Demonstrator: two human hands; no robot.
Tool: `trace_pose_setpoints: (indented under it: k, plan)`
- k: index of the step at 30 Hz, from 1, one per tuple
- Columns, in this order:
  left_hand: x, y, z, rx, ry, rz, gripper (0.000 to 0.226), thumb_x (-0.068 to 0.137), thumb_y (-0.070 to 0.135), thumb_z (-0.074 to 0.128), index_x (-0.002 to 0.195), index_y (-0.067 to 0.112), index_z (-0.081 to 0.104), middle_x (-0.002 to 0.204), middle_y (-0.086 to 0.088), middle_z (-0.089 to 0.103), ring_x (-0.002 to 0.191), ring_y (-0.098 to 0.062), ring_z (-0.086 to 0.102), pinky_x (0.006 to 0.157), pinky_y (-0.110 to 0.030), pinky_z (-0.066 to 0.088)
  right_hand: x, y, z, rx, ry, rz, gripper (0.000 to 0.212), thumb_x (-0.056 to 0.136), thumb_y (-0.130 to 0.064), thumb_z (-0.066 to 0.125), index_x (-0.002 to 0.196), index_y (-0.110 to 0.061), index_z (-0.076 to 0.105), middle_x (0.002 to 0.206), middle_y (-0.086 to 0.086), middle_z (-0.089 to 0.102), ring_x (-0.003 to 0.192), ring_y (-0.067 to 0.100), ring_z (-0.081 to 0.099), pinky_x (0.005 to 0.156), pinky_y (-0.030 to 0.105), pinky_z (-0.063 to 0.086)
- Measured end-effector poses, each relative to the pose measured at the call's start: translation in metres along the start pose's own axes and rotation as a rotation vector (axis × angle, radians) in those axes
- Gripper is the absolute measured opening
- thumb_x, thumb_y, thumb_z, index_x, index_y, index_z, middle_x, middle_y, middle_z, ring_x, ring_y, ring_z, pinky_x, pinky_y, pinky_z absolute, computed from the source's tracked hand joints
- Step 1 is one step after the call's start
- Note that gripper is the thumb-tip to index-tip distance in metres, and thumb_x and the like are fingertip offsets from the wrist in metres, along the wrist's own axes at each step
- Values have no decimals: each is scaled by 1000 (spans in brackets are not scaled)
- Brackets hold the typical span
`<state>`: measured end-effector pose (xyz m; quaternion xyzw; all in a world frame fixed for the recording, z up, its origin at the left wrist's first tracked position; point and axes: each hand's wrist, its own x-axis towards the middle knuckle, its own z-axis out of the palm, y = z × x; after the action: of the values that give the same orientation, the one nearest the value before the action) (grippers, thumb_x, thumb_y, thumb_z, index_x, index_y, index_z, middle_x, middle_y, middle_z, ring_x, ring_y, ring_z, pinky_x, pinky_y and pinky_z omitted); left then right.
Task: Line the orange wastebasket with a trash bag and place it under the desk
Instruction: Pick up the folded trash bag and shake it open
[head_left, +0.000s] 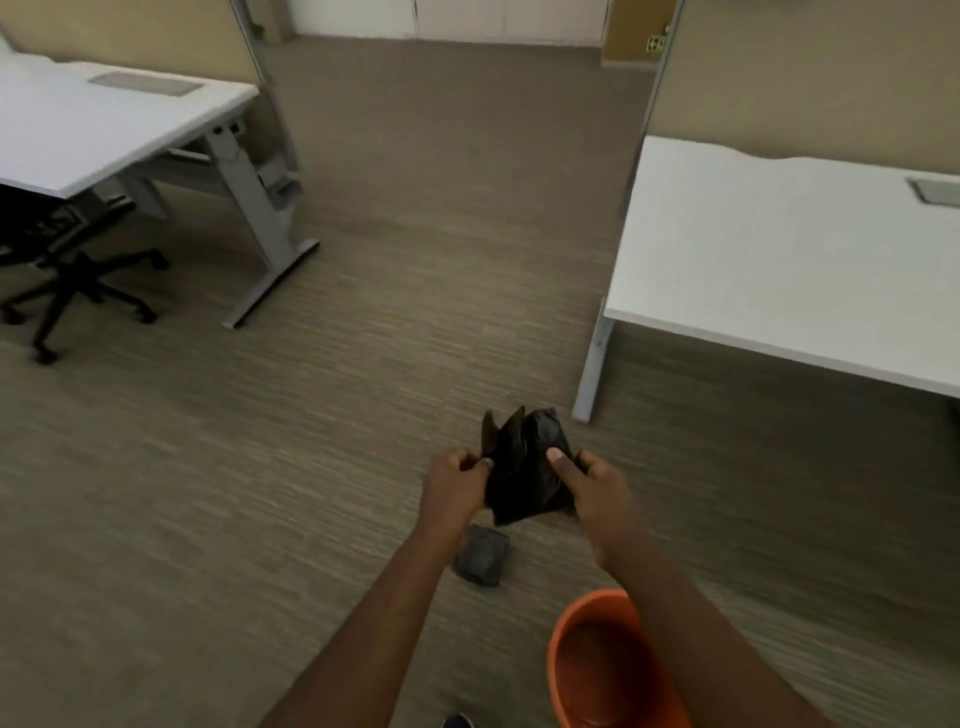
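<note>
A folded black trash bag (522, 467) is held in the air between both hands, partly spread at its top. My left hand (453, 491) pinches its left edge and my right hand (592, 488) pinches its right edge. The orange wastebasket (597, 670) stands upright and empty on the carpet at the bottom right, below my right forearm, which hides part of its rim. A white desk (769, 260) stands to the right, with shadowed floor beneath it.
A dark folded packet (483, 558) lies on the carpet under my hands. Another white desk (93, 130) with grey legs and a black office chair (67, 265) stand at the left. An aisle of carpet runs between the desks toward beige partitions.
</note>
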<state>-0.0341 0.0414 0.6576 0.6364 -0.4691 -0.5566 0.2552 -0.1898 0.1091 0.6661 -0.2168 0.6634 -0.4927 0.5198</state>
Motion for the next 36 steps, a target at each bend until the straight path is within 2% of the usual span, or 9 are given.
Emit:
trace_pose_setpoints:
  k: [5, 10, 16, 22, 25, 28, 31, 33, 36]
  plan:
    - [-27, 41, -14, -391, -91, -143, 22, 103, 6, 51, 83, 7, 60, 89, -16, 69, 84, -29, 67, 73, -42, 58, -20, -21, -30, 21, 118, 2, 25, 99, -26, 63, 114, -7, 69, 110, 14, 77, 99, 25, 74, 84, 37, 60]
    - [-51, 79, -12, -510, -172, -160, 22, 103, 4, 46, 87, 7, 61, 88, -16, 68, 83, -29, 64, 76, -45, 56, -45, -50, -47, -367, 378, -101, 59, 94, -45, 65, 143, -16, 50, 136, 10, 63, 120, 27, 61, 100, 45, 51]
    - [-82, 111, 18, -322, -273, 44, 7, 94, 3, 65, 88, 5, 66, 82, -13, 74, 76, -25, 73, 66, -35, 60, -81, -107, -44, -34, -54, 2, 58, 85, -65, 62, 111, -14, 71, 105, 7, 75, 98, 23, 73, 83, 38, 62]
    - [-94, 124, 37, -183, -215, 195, 9, 89, 6, 72, 95, -1, 69, 97, -25, 76, 94, -39, 75, 83, -47, 63, -73, -122, -52, -319, 89, -123, 27, 95, -31, 68, 106, -7, 74, 96, 12, 77, 82, 20, 77, 76, 40, 65]
    - [-98, 125, 37, -231, -114, 193, 3, 92, 7, 70, 90, 5, 68, 91, -21, 75, 81, -33, 75, 70, -37, 64, -68, -126, -65, -158, 156, -87, 22, 99, -22, 63, 109, -5, 73, 92, 8, 74, 79, 18, 75, 70, 32, 65]
    - [-103, 123, 37, -247, -25, 93, 11, 96, 12, 61, 90, 5, 66, 82, -20, 72, 69, -28, 70, 56, -32, 57, -65, -129, -72, 81, 167, -21, 18, 101, -17, 60, 111, -5, 70, 104, 9, 73, 96, 24, 73, 82, 39, 64]
    - [-110, 114, 38, -126, -89, -67, 23, 97, 20, 55, 86, 4, 67, 76, -17, 70, 59, -24, 64, 49, -26, 49, -64, -132, -74, 211, 192, 13, 13, 102, -18, 57, 104, -10, 67, 108, 12, 71, 102, 27, 71, 92, 44, 61]
    - [-109, 105, 35, 133, -131, -70, 28, 92, 29, 63, 93, 1, 68, 81, -13, 69, 64, -22, 64, 56, -28, 47, -63, -131, -75, 165, 209, -10, 15, 102, -22, 58, 96, -14, 69, 105, 11, 74, 99, 25, 71, 93, 44, 60]
    - [-107, 99, 30, 621, 91, 290, 66, 80, 36, 73, 134, 7, 51, 124, -17, 59, 105, -31, 62, 85, -41, 53, -63, -128, -75, -26, 215, -66, 19, 99, -30, 62, 95, -15, 73, 98, 10, 77, 91, 25, 75, 87, 46, 62]
